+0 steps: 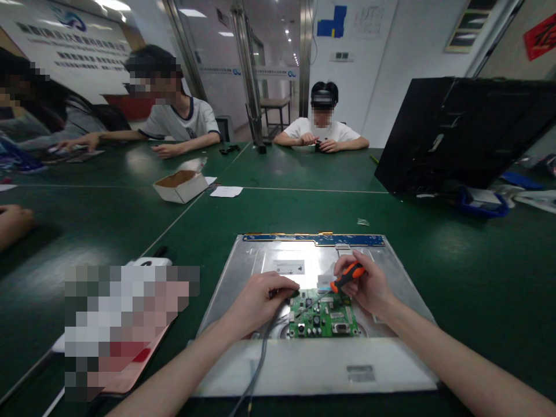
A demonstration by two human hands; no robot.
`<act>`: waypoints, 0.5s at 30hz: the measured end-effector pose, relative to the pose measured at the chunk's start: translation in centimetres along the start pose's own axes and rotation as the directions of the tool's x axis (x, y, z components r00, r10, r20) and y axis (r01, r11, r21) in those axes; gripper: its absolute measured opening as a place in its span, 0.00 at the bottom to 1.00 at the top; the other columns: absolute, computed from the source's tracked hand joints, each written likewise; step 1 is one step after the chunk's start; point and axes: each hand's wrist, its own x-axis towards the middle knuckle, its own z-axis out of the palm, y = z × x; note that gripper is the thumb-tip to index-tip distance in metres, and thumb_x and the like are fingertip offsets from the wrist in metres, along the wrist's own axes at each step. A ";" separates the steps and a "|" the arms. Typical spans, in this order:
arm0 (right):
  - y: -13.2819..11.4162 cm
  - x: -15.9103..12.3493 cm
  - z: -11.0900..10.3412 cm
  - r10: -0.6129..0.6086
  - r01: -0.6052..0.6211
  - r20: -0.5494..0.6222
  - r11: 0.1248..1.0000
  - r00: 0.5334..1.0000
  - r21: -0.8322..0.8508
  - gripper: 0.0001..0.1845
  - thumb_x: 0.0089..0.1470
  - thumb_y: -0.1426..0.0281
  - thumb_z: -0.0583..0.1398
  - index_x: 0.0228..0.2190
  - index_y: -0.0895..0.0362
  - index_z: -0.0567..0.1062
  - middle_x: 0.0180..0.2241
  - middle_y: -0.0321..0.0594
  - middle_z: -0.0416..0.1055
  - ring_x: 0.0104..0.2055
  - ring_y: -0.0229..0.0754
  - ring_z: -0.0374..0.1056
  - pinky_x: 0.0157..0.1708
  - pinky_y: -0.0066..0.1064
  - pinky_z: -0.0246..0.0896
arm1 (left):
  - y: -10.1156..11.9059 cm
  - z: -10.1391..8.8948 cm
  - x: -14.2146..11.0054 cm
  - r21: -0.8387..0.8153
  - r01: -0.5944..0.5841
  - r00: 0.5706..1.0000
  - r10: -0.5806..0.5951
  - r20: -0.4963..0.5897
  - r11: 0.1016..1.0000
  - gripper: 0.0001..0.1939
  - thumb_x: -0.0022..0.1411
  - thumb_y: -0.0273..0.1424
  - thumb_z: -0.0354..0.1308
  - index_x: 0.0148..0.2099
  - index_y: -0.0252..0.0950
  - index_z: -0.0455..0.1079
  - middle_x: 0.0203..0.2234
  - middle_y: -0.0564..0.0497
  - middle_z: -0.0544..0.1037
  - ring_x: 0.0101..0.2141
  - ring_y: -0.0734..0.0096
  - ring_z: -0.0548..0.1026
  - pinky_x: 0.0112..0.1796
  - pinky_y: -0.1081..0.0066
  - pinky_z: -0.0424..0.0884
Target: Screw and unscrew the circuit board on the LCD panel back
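1. The green circuit board (324,318) lies flat on the silvery panel (393,278), midway between its side edges, just behind the pale, smooth band (243,373) along the near edge. Small round parts and a metal-shelled socket stand up from it.
2. My right hand (374,286) is closed around the screwdriver (347,277). I hold its thick orange-and-black handle high and slanted, probably so the thin shaft can reach leftward over the board without my knuckles covering it.
3. My left hand (260,295) has its fingertips drawn together at the board's far left corner, perhaps to steady something; I cannot tell whether they grip anything.
4. A bendy grey cable (263,353) runs from under that hand over the panel's near edge. A narrow blue strip (282,238) lines the far edge.
5. The panel lies on the glossy green table (490,272), towards my edge, likely to keep it within reach of both arms. Beyond its left edge is a pinkish, flat thing (130,370), largely blurred out.
6. Farther off are an open cardboard box (180,188), white paper (226,191) and, at right, a tilted black housing (456,133) beside a blue tray (489,209). A person in white (322,136) sits at the far edge.
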 end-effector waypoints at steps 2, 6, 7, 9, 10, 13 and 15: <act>0.0 0.0 0.0 0.003 -0.003 -0.002 1.000 1.000 -0.001 0.26 0.50 0.52 0.56 0.19 0.60 0.76 0.08 0.30 0.54 0.11 0.29 0.45 0.12 0.24 0.40 | 0.1 0.0 0.0 0.004 -0.003 1.000 0.003 -0.011 1.000 0.11 0.60 0.26 0.55 0.39 0.39 0.78 0.33 0.50 0.81 0.35 0.67 0.77 0.39 0.69 0.71; 0.0 0.0 0.1 0.006 -0.006 -0.008 1.000 1.000 -0.004 0.26 0.49 0.51 0.57 0.18 0.60 0.77 0.08 0.30 0.54 0.11 0.29 0.46 0.12 0.23 0.40 | 0.2 0.0 0.1 0.030 0.003 1.000 -0.003 -0.018 1.000 0.11 0.60 0.26 0.54 0.39 0.39 0.78 0.32 0.50 0.81 0.35 0.67 0.77 0.39 0.68 0.71; -0.1 0.0 0.1 0.005 -0.005 -0.009 1.000 1.000 -0.004 0.26 0.49 0.51 0.57 0.18 0.60 0.76 0.08 0.30 0.54 0.11 0.29 0.46 0.12 0.23 0.40 | 0.3 0.0 0.1 0.035 0.006 1.000 -0.005 -0.017 0.999 0.10 0.60 0.27 0.55 0.39 0.39 0.78 0.32 0.50 0.81 0.35 0.67 0.76 0.38 0.68 0.71; -0.1 0.0 0.1 0.005 -0.005 -0.012 1.000 1.000 -0.005 0.26 0.49 0.51 0.57 0.18 0.60 0.76 0.09 0.31 0.55 0.11 0.29 0.46 0.12 0.23 0.41 | 0.3 0.0 0.1 0.043 0.010 1.000 -0.010 -0.008 0.999 0.10 0.60 0.27 0.55 0.39 0.39 0.78 0.32 0.50 0.81 0.35 0.66 0.76 0.38 0.68 0.71; -0.1 0.0 0.1 0.005 -0.006 -0.013 1.000 1.000 -0.006 0.25 0.49 0.51 0.58 0.19 0.60 0.76 0.09 0.31 0.55 0.11 0.29 0.46 0.13 0.23 0.41 | 0.3 -0.1 0.1 0.046 0.012 1.000 -0.011 -0.005 0.999 0.10 0.60 0.27 0.55 0.39 0.39 0.78 0.32 0.50 0.81 0.35 0.66 0.76 0.38 0.68 0.71; -0.1 0.0 0.1 0.008 -0.008 -0.012 1.000 1.000 -0.007 0.26 0.49 0.51 0.57 0.19 0.60 0.76 0.10 0.31 0.55 0.11 0.29 0.46 0.13 0.24 0.40 | 0.4 -0.2 0.1 0.043 0.014 1.000 -0.014 0.004 0.999 0.11 0.61 0.27 0.54 0.40 0.39 0.78 0.33 0.49 0.81 0.35 0.66 0.76 0.38 0.68 0.71; -0.2 0.0 0.1 0.008 -0.008 -0.011 1.000 1.000 -0.007 0.26 0.49 0.51 0.57 0.19 0.60 0.77 0.09 0.31 0.54 0.11 0.29 0.46 0.13 0.24 0.41 | 0.4 -0.2 0.1 0.031 0.018 1.000 -0.018 0.009 0.999 0.11 0.62 0.27 0.53 0.40 0.39 0.78 0.33 0.49 0.81 0.35 0.67 0.77 0.39 0.68 0.71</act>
